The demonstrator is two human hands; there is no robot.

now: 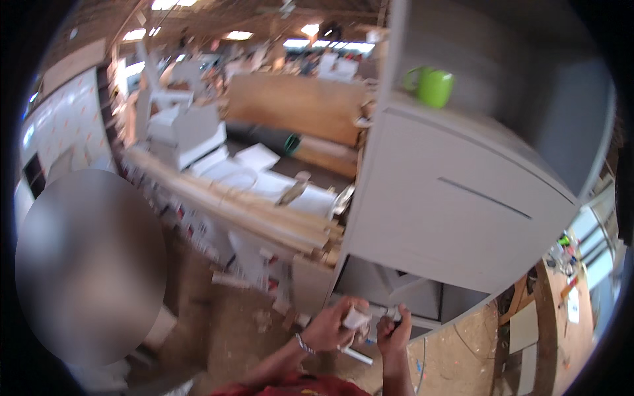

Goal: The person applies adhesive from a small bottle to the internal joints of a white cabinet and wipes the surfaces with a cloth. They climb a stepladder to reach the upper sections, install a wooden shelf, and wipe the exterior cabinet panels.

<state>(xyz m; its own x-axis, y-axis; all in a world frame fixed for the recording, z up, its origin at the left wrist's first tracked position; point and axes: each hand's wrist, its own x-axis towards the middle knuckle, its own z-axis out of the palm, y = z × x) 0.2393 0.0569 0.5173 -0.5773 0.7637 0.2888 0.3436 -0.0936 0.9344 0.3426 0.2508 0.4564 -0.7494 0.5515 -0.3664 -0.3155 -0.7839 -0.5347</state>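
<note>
Hands are seen low in the frame, close together in front of the open bottom of a grey cabinet [456,198]. The left hand [328,325] (a bracelet at its wrist) is closed around a small white piece [356,319], with its fingers [350,305] curled over the top. A thin white tube [356,356] juts out just below that hand; whether it is gripped cannot be told. The right hand [394,333] is held just beside the left, fingers bent near the cabinet's lower edge, and what it has hold of, if anything, cannot be made out through the blur. A green mug [432,87] stands on the cabinet's upper shelf. Long wooden planks [264,214] lie left of the cabinet with white boxes [188,135] behind them. The floor [224,330] below is strewn with scraps.
</note>
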